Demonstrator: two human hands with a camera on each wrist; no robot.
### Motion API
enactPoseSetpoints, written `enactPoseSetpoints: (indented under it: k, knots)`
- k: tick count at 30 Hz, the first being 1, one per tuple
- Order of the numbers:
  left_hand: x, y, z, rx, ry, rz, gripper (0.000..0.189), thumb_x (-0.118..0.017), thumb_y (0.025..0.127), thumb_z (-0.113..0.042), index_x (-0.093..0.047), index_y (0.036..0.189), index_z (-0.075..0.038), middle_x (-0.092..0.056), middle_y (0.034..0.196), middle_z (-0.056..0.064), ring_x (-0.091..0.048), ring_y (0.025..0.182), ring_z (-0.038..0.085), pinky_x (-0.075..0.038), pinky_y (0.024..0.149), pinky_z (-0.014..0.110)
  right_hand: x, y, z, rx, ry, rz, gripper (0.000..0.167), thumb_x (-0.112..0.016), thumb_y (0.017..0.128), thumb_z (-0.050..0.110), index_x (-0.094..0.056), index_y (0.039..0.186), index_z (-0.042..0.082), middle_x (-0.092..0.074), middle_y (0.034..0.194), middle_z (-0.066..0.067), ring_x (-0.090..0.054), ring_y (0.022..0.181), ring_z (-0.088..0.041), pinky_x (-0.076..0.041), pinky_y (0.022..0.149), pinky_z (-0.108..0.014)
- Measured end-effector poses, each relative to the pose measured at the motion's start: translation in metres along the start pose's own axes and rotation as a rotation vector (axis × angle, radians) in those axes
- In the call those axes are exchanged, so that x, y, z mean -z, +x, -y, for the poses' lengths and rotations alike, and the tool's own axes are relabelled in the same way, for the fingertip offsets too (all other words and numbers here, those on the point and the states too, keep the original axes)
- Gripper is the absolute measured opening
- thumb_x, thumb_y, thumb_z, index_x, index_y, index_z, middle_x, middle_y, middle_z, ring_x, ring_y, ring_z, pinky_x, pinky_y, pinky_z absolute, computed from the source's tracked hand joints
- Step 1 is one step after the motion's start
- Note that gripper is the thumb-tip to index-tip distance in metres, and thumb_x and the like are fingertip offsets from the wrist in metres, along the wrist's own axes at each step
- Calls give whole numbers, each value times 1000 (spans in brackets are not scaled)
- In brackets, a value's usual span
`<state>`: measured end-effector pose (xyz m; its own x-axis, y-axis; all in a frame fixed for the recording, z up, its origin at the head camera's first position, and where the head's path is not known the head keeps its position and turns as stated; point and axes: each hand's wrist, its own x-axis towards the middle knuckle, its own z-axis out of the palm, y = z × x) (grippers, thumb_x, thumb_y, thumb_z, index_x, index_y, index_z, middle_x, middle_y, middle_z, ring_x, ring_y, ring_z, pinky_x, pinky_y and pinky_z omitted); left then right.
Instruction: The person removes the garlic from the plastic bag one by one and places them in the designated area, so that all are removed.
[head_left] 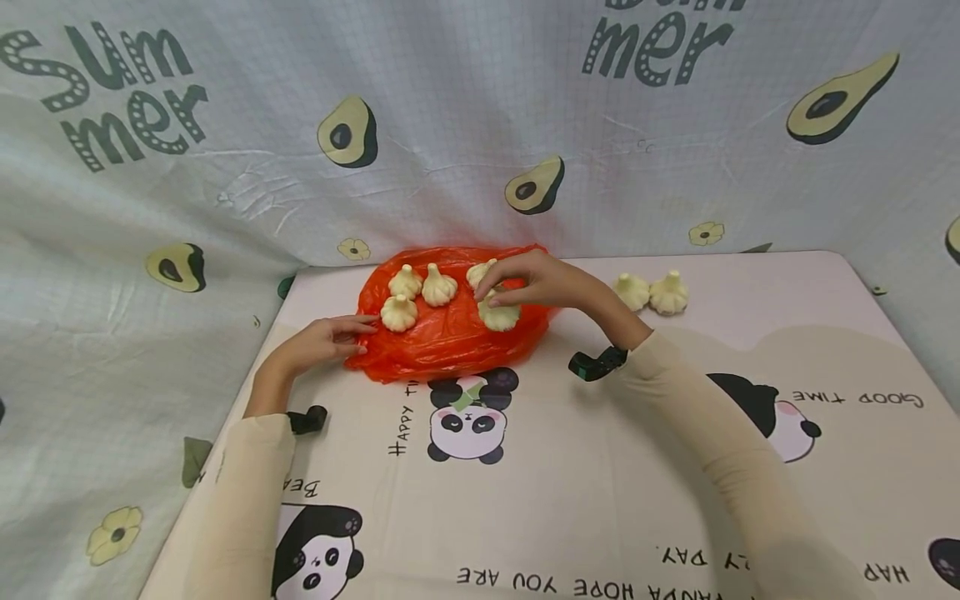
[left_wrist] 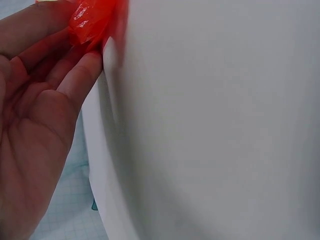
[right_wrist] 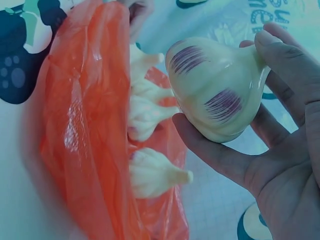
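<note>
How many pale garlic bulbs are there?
7: four pale garlic bulbs on the red plastic bag, one in the right grip, two on the pale table; more may be hidden.

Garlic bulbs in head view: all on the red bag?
No, two garlic bulbs sit on the table to the right of the red bag.

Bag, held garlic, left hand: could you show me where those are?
Bag (head_left: 442, 337), head view: bare middle of its front.
Held garlic (right_wrist: 215, 92), right wrist view: the rounded bulb.
Left hand (head_left: 318, 342), head view: back of the hand.
</note>
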<state>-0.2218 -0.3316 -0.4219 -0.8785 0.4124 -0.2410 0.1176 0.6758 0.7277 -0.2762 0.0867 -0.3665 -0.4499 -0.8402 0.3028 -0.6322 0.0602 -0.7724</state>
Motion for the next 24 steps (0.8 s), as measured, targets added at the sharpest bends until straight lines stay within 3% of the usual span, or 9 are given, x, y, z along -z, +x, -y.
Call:
enactPoseSetpoints:
  k: [9,18,24]
  knots:
    - [0,0,0,10,-19,6,38,-63,96,-2,-63,134,4,-42,158,18,-25,150,42,-23,120,61,10,-21,4,-41,-29,-32,17,-75,92,8,-77,109,10,-75,108,-1,-65,104,-16,-54,93,-29]
    - [0,-2,-2,20,-24,0,38,-64,96,-3,-63,134,3,-42,158,18,-25,150,42,-23,120,61,17,-39,7,-39,-33,-59,19,-73,92,3,-76,110,6,-75,110,-4,-67,107,-16,-54,96,-31]
    - [0,-2,-3,21,-30,-1,38,-64,96,-3,-63,134,3,-42,158,18,-25,150,41,-24,119,61,20,-46,9,-50,12,-87,19,-72,92,-1,-77,109,4,-75,110,-8,-67,105,-16,-57,90,-30]
